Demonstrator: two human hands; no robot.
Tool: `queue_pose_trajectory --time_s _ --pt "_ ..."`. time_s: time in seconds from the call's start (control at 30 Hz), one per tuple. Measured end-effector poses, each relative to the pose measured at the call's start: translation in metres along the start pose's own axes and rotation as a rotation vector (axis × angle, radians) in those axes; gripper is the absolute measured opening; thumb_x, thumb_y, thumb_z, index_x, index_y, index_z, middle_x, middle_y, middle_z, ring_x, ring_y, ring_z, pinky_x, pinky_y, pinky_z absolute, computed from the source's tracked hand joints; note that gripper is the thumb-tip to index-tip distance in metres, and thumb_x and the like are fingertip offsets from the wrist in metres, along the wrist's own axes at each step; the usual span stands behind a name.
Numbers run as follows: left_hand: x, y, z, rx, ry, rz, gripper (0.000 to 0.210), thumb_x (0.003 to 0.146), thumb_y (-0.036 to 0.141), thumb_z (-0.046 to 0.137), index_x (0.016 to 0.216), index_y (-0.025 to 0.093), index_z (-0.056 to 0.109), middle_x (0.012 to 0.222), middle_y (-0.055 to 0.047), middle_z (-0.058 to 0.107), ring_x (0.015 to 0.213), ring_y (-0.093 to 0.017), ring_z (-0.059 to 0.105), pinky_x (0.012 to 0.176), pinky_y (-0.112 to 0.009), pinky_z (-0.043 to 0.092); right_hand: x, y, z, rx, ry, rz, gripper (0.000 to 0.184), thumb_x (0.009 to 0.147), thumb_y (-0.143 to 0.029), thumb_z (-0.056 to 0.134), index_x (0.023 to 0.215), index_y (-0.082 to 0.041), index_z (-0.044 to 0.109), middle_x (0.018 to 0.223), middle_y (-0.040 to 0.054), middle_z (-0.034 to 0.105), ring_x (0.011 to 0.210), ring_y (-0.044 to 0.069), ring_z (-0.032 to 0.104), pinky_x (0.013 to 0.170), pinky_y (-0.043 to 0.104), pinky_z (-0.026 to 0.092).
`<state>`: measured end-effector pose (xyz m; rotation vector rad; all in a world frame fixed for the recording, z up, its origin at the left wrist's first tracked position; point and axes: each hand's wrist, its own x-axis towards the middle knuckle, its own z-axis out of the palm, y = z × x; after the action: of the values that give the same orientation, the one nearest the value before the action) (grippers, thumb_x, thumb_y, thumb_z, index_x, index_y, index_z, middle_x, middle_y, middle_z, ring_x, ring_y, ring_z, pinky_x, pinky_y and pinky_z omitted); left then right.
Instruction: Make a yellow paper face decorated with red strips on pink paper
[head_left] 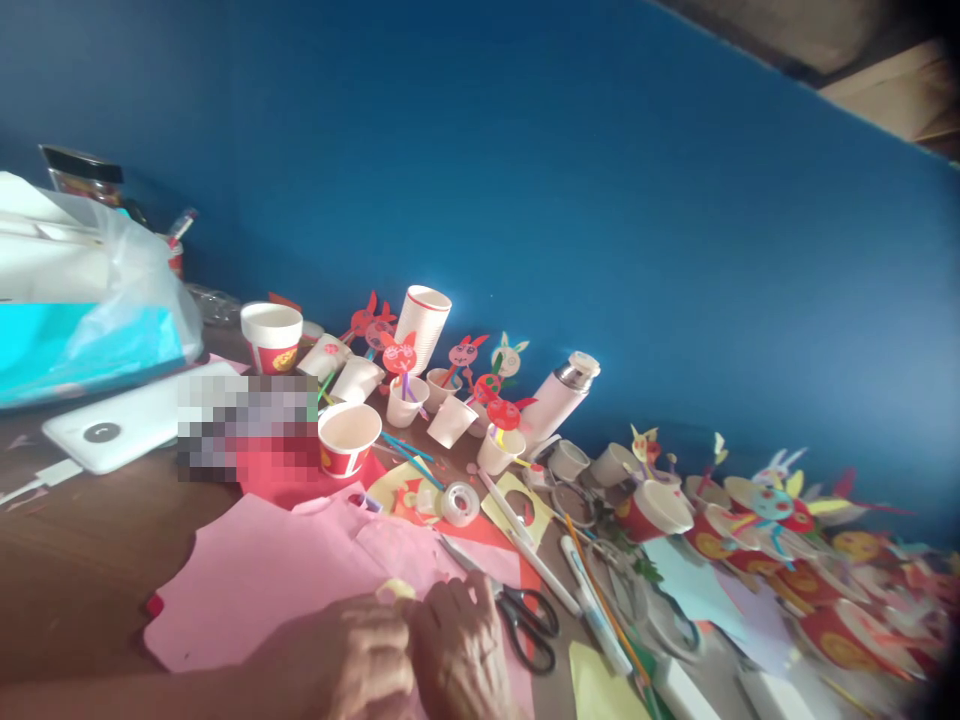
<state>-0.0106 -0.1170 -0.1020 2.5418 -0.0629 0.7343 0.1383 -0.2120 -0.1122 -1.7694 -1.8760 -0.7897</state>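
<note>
On my feed the table (pixel 82 570) carries pink paper (pixel 247 580); over it the left hand (pixel 369 650) and right hand (pixel 461 645) meet, fingers curled, though I can't tell what either pinches. Scissors (pixel 513 600) lie beside the right; a yellow piece (pixel 396 590) shows by the left.

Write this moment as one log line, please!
left hand: near pale yellow piece | right hand: near scissors | below hands: pink paper

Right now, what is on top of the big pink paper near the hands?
The scissors lie partly over the pink paper. The left hand and right hand are above it, with a small pale yellow piece. What the hands cover cannot be seen.
</note>
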Motion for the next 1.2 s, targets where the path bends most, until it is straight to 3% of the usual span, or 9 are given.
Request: queue_pose_trajectory --time_s 0.17,0.27,0.37,0.47,0.6,0.67,0.87,1.07,1.2 --pt "0.022 -0.002 -0.042 -0.229 0.004 -0.229 0.028 0.093 0.032 0.041 0.092 0.018 0.065 0.096 -0.009 0.066 0.085 -0.018 0.062 0.08 -0.026 0.048 0.0 -0.003 -0.005 -0.009 -0.069 0.026 0.04 0.092 -0.005 0.03 0.064 -0.019 0.054 0.06 0.0025 0.051 0.062 0.019 0.045 0.079 0.037 0.032" --pt "0.045 -0.011 -0.06 -0.626 -0.068 -0.418 0.042 0.095 0.042 0.034 0.077 0.015 0.062 0.077 -0.005 0.064 0.074 -0.016 0.061 0.07 -0.023 0.048 0.0 -0.002 -0.006 -0.021 -0.083 0.016 0.032 0.088 -0.003 0.037 0.066 -0.02 0.054 0.061 0.0017 0.051 0.062 0.019 0.044 0.079 0.037 0.032" --pt "0.066 -0.022 -0.076 -0.824 -0.022 -0.595 0.045 0.093 0.048 0.041 0.073 0.013 0.06 0.07 -0.005 0.064 0.064 -0.013 0.059 0.063 -0.023 0.046 -0.002 0.0 -0.007 -0.01 -0.113 -0.003 0.026 0.085 -0.004 0.042 0.069 -0.02 0.053 0.062 0.0009 0.052 0.063 0.019 0.045 0.079 0.037 0.032" --pt "0.084 -0.027 -0.1 -1.005 -0.015 -0.602 0.044 0.091 0.048 0.047 0.073 0.011 0.062 0.071 -0.007 0.067 0.06 -0.013 0.058 0.057 -0.022 0.043 -0.004 0.003 -0.009 -0.003 -0.186 -0.01 0.022 0.084 -0.005 0.045 0.071 -0.021 0.053 0.064 0.0008 0.052 0.064 0.019 0.046 0.079 0.038 0.032" --pt "0.103 -0.018 -0.126 -1.116 0.251 -0.472 0.038 0.089 0.042 0.052 0.07 0.011 0.064 0.066 -0.005 0.066 0.056 -0.011 0.057 0.055 -0.021 0.043 -0.005 0.005 -0.014 0.013 -0.252 -0.022 0.023 0.088 -0.006 0.044 0.073 -0.021 0.053 0.066 0.0008 0.054 0.066 0.019 0.046 0.079 0.038 0.031" --pt "0.107 -0.011 -0.124 -1.146 0.261 -0.454 0.039 0.089 0.043 0.052 0.069 0.011 0.063 0.065 -0.005 0.066 0.054 -0.012 0.057 0.054 -0.022 0.044 -0.004 0.006 -0.015 0.028 -0.248 -0.027 0.023 0.089 -0.008 0.044 0.074 -0.021 0.054 0.067 0.0003 0.054 0.067 0.019 0.047 0.078 0.037 0.031" --pt "0.092 -0.006 -0.08 -1.104 0.036 -0.529 0.042 0.09 0.049 0.05 0.075 0.011 0.061 0.068 -0.006 0.066 0.058 -0.012 0.059 0.058 -0.023 0.044 0.0 0.004 -0.017 0.055 -0.197 -0.013 0.023 0.09 -0.009 0.044 0.076 -0.022 0.056 0.065 -0.0007 0.054 0.064 0.017 0.047 0.078 0.035 0.031" --pt "0.063 -0.017 -0.059 -1.023 0.024 -0.603 0.046 0.086 0.053 0.053 0.073 0.01 0.061 0.064 -0.007 0.065 0.055 -0.013 0.059 0.057 -0.024 0.044 -0.001 0.007 -0.008 0.047 -0.122 -0.073 0.03 0.089 -0.005 0.039 0.072 -0.022 0.058 0.061 0.0 0.054 0.06 0.018 0.049 0.073 0.036 0.033" --pt "0.047 -0.022 -0.056 -1.074 0.058 -0.585 0.044 0.084 0.052 0.056 0.071 0.011 0.063 0.062 -0.006 0.063 0.053 -0.013 0.058 0.057 -0.025 0.045 -0.014 0.015 0.006 0.032 -0.051 -0.133 0.024 0.093 -0.018 0.045 0.076 -0.024 0.061 0.057 -0.0017 0.054 0.056 0.016 0.051 0.066 0.035 0.037"
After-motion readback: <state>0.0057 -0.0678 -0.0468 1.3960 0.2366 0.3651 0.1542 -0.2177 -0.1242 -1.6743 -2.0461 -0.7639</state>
